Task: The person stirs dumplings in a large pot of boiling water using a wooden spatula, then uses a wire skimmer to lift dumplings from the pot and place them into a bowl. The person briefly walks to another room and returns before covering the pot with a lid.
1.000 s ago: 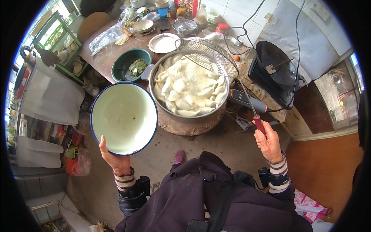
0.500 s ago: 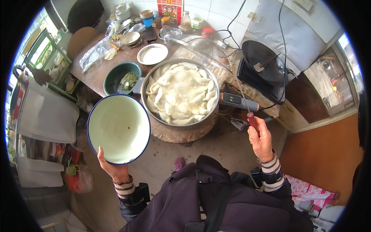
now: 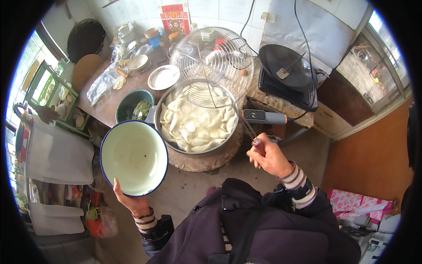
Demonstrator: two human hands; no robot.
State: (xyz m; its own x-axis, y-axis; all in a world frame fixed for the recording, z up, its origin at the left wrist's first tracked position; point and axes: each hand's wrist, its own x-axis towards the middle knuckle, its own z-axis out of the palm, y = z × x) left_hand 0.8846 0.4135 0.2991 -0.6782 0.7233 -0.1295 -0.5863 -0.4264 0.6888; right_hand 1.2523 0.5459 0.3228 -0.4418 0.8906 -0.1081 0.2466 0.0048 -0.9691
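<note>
A round electric pan (image 3: 154, 118) full of pale dumplings (image 3: 198, 123) stands on the round wooden stand in front of me. My left hand (image 3: 131, 201) grips the lower rim of an empty white enamel basin (image 3: 134, 160) with a blue edge, tilted beside the pan. In my right hand (image 3: 271, 157), closed round its red handle, is a large wire skimmer (image 3: 211, 53). Its round mesh head hangs over the far part of the pan, partly in front of the dumplings. Where its shaft runs near the pan's rim is partly hidden.
A green bowl (image 3: 127, 105) of chopped green filling and a white plate (image 3: 164, 77) lie beyond the basin. The pan's handle with a display (image 3: 261, 116) and its cord reach right. A black wok (image 3: 285, 66) sits on a cooker at the right.
My right hand has moved left and nearer to me, turning the skimmer's handle. The mesh head has risen and now overlaps the pan's far side. The basin has dropped slightly.
</note>
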